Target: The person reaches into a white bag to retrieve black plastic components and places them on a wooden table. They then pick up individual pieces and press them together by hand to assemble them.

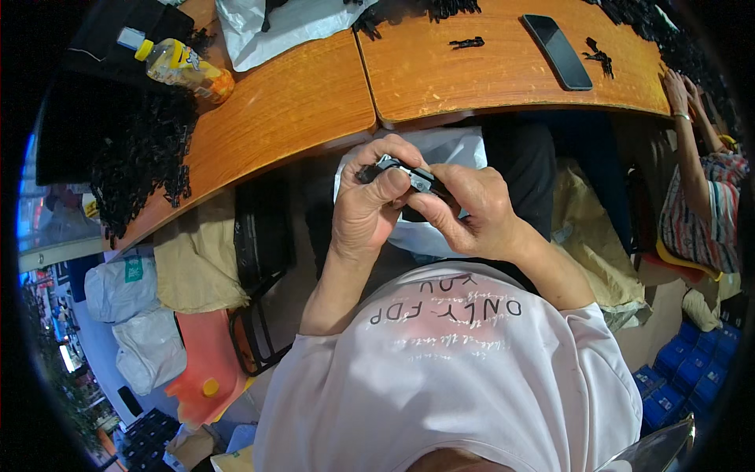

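Small black part with a metal clip (405,175) sits pinched between both hands, held in the air over the lap, short of the tabletop (314,102) edge: left hand (366,208) curled tight around its left end, right hand (464,212) closed on the right end with fingertips. Risk: grip is fingertip-only, so a slip drops it into the white bag (448,149) just behind the hands or onto the floor. Thumbs hide the joint, so misalignment would likely go unseen.

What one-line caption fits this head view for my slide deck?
Both hands, left hand and right hand, pinch a small black part over a white bag below the wooden table.
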### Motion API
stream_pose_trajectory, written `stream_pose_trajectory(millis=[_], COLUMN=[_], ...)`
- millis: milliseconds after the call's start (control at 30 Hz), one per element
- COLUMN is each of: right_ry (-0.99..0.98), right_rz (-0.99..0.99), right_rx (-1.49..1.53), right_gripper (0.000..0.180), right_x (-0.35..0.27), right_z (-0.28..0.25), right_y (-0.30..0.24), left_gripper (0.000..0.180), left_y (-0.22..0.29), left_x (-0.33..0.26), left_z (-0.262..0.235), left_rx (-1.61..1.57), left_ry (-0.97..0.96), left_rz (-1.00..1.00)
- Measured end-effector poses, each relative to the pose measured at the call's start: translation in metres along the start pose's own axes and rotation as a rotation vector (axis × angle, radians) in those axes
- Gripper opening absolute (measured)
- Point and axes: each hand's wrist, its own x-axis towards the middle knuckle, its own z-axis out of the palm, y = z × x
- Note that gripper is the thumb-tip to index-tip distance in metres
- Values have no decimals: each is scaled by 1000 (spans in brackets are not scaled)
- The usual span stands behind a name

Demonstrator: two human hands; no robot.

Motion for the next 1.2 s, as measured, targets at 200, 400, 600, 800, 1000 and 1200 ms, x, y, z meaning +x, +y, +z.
stream_pose_trajectory(millis=[200,400,600,800,1000,1200], right_ry=[-9,-6,-77,-81,240,136], right_rz=[38,30,91,37,177,335], right_rx=[-5,-46,-14,-24,-379,-808], right_gripper=[20,19,24,32,18,32], right_x=[-3,-4,0,19,75,92], right_z=[2,0,-1,-14,-36,-40], right_y=[8,15,23,51,119,155], left_gripper=[28,32,30,17,20,29], left_y=[0,-1,-5,7,-1,38], left_x=[2,4,10,11,8,57], left_z=[6,2,-5,-12,-22,-10], left_rx=[-24,-104,69,263,1269,1196], left_ry=[76,82,124,218,-57,4], left_rz=[-64,-174,-91,-26,0,-22])
